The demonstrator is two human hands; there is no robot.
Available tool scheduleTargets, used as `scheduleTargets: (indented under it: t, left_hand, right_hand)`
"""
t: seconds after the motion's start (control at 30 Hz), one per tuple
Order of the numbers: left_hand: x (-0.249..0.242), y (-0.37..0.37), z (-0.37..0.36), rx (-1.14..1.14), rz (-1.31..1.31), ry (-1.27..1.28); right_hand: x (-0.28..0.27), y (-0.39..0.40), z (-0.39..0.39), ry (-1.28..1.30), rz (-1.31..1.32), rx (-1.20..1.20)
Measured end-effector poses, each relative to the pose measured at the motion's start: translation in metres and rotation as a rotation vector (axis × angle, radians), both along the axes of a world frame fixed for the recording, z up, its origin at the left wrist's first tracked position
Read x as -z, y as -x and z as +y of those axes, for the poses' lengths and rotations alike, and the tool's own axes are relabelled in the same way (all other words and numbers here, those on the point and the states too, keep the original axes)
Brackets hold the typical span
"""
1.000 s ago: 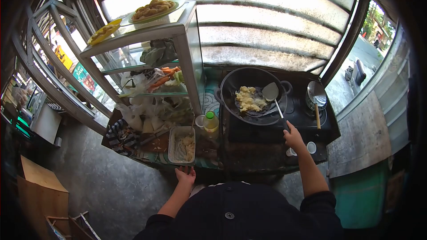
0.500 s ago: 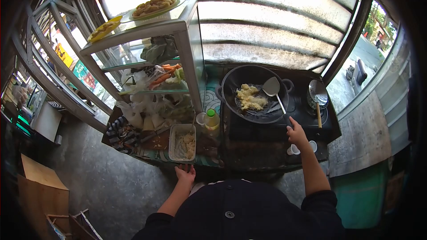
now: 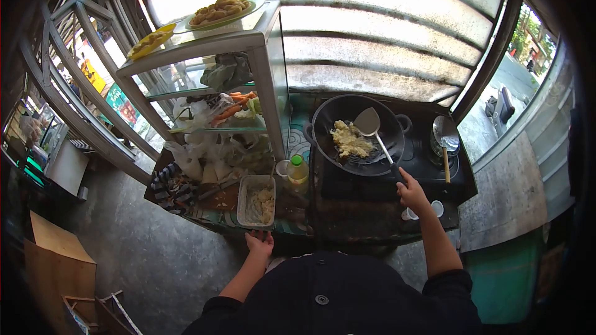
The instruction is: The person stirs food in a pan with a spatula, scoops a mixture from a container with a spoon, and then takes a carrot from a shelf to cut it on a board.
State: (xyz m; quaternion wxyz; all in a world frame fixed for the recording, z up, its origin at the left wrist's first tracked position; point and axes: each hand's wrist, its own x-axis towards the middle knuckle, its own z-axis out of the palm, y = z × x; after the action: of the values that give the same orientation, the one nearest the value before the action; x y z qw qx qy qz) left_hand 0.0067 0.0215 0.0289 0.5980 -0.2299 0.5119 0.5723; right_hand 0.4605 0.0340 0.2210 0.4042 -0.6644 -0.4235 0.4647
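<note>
Black metal formed the wok (image 3: 326, 118), which sat on the stove (image 3: 366, 190) toward the rear edge of the counter (image 3: 357, 223), right of the counter's middle. The yellow food mass (image 3: 351, 141), irregular in outline, lay inside the wok, left of the centre of its floor. The spatula (image 3: 382, 144) crossed the near rim of the wok; its grey blade was at the upper right of the yellow food mass (whether the two touched could not be determined), and its handle pointed toward the near edge of the counter.

The right hand (image 3: 413, 195) was closed around the dark end of that handle. The left hand (image 3: 259, 245) was at the near edge, left of the middle, fingers parted, just beside the tub (image 3: 243, 201); contact with the tub could not be confirmed. The tub contained a pale mixture (image 3: 266, 201).

The bottle (image 3: 298, 177), fitted with a green cap, stood to the right rear of the tub. Two white cups (image 3: 438, 208) were located near the right near corner. The ladle (image 3: 446, 164) rested by the right edge, wooden handle directed nearward. The striped cloth (image 3: 171, 187) occupied the left near corner, below the glass cabinet (image 3: 270, 74).
</note>
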Motion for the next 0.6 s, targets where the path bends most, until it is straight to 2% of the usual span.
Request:
scheduleTargets:
  t: [0.03, 0.17, 0.23, 0.27, 0.33, 0.6]
  left_hand:
    - [-0.001, 0.000, 0.000, 0.000, 0.000, -0.002]
    - [-0.004, 0.001, 0.002, 0.001, 0.005, 0.019]
    - [-0.005, 0.002, 0.003, 0.002, 0.011, 0.022]
    - [-0.006, 0.002, 0.003, -0.003, 0.008, 0.016]
    - [-0.007, 0.002, 0.002, -0.011, 0.005, 0.009]
    - [-0.006, 0.006, -0.002, -0.025, -0.011, 0.001]
  right_hand:
    - [0.003, 0.001, -0.001, -0.005, -0.096, -0.039]
    - [0.012, -0.002, -0.005, -0.038, -0.173, -0.199]
    - [-0.012, 0.007, -0.013, 0.102, 0.036, -0.172]
    - [-0.015, 0.006, -0.016, 0.100, 0.035, -0.172]
    - [-0.016, 0.005, -0.022, 0.124, 0.200, -0.118]
    - [0.013, 0.038, -0.052, 0.090, 0.047, 0.024]
